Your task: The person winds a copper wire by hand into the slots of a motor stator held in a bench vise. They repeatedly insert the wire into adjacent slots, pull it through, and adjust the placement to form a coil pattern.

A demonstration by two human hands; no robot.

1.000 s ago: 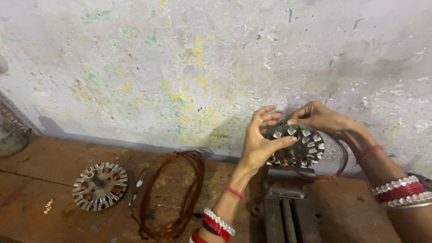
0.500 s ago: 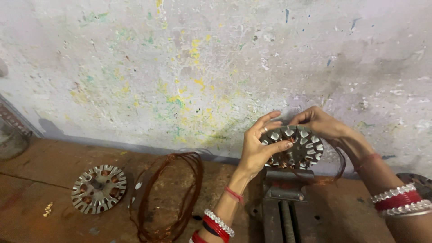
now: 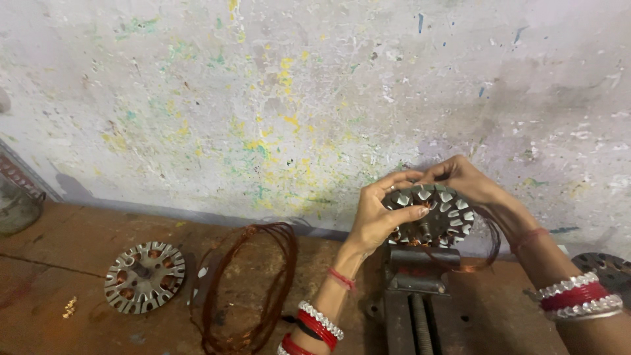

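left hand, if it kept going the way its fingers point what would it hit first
The left hand points right, fingers already on the round metal stator. Going on, it would probably meet the right hand holding the far side, though depth is unclear.

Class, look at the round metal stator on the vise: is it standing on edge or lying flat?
On edge. The stator shows its slotted face to the camera above the vise, with both hands on its rim.

Your hands grip a dull grey metal stator (image 3: pixel 430 215) threaded with glossy copper wire. At nine o'clock, a matching matt metal stator (image 3: pixel 144 276) and shiny copper coil (image 3: pixel 246 289) lie on rough, worn wood (image 3: pixel 66 236). Wall (image 3: pixel 263 98): chipped, matt plaster.
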